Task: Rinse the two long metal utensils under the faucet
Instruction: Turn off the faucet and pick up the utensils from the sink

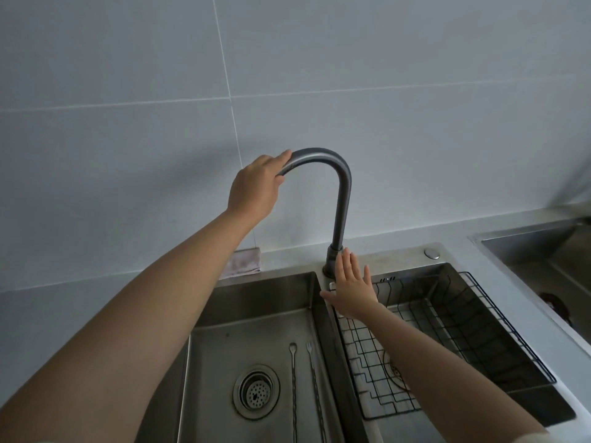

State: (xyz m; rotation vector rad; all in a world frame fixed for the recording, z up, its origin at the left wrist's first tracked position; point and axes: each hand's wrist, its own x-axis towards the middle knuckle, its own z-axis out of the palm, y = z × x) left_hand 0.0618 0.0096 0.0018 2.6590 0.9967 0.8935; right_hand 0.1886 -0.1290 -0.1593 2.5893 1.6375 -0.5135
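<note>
Outlet of faucet [343, 193] hidden under gripping left hand [254, 187]; right hand [351, 292] flat, fingers straight, at base; utensils [294, 385] cut off

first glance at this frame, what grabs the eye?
The dark gooseneck faucet at centre, with the left hand gripping its spout end and the right hand flat-fingered at its base. Below, in the left basin, the long spoon and long fork lie side by side, right of the drain.
</note>
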